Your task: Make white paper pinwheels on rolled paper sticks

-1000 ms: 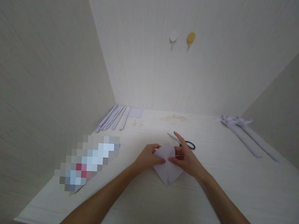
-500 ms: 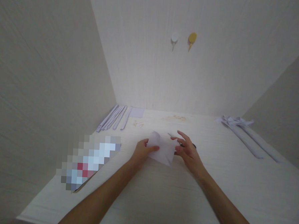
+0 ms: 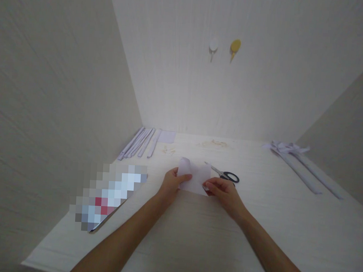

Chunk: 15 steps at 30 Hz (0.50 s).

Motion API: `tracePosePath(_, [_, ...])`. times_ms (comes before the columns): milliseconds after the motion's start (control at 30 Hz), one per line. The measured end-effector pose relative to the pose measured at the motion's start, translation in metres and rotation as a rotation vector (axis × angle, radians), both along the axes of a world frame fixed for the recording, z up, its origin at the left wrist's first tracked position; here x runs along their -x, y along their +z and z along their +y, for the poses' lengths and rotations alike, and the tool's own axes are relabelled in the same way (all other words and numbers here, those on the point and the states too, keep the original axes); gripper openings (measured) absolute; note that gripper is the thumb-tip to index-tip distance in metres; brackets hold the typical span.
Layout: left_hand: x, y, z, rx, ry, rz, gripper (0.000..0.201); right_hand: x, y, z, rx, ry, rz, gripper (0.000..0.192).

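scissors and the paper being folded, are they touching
Cannot tell: in the head view the paper overlaps the scissors blade tips, so no gap or contact shows.

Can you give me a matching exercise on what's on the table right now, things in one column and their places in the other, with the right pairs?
Things:
1. sheet of paper
2. scissors
3. folded paper strips
4. long paper bundle

Places:
A. far left of the table, by the left wall
B. pinched between the left hand and the right hand
C. right side of the table, along the right wall
D. flat on the table just beyond the right hand

Pairs: 1-B, 2-D, 3-A, 4-C
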<state>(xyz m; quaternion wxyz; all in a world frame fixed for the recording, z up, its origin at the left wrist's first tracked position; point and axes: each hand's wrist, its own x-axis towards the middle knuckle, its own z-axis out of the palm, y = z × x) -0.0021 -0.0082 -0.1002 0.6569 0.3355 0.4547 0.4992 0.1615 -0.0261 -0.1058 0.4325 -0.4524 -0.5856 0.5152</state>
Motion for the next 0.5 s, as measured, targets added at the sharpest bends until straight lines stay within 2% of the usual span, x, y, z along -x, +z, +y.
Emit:
tracePosePath(167, [-0.0011, -0.0011, -0.0009, -0.010, 0.035, 0.015, 0.026, -0.0005, -0.0063, 0.0010, 0.055, 0.009, 0.046, 0.016])
tracePosePath(300, [-0.0005, -0.0002, -0.0002, 0.008, 0.065, -0.017, 0.025, 0.0001, -0.0098, 0.0021, 0.107, 0.008, 0.171, 0.028])
tracePosePath(500, [0.0011, -0.0008, -0.0001, 0.023, 0.056, -0.037, 0.025, 0.0020, -0.0058, 0.0015, 0.113, -0.097, 0.248, 0.043])
